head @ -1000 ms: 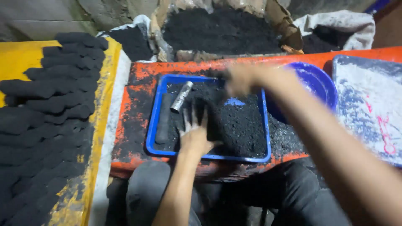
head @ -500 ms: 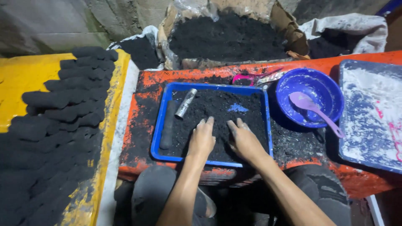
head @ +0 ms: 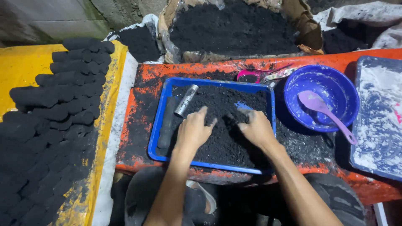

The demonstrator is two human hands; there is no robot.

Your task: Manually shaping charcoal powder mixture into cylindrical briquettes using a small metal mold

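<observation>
A blue rectangular tray (head: 162, 109) sits on an orange table (head: 138, 92) and holds a heap of black powder (head: 222, 134). My left hand (head: 193, 130) and my right hand (head: 256, 129) both rest on the powder, fingers curled into it, with a dip between them. A short metal tube (head: 186, 101) lies at the tray's upper left, next to a black rod (head: 166, 121) along the left wall.
A blue bowl (head: 331, 83) with a lilac spoon (head: 324, 113) stands to the right, beside a white-dusted board (head: 377, 121). A pink scoop (head: 251, 75) lies behind the tray. A big sack of black powder (head: 238, 27) is at the back. Rows of black briquettes (head: 54, 121) cover the yellow sheet on the left.
My right hand came back from the bowl to the tray. Both hands now press into the powder and have slid a little forward and apart, fingers curling in.
</observation>
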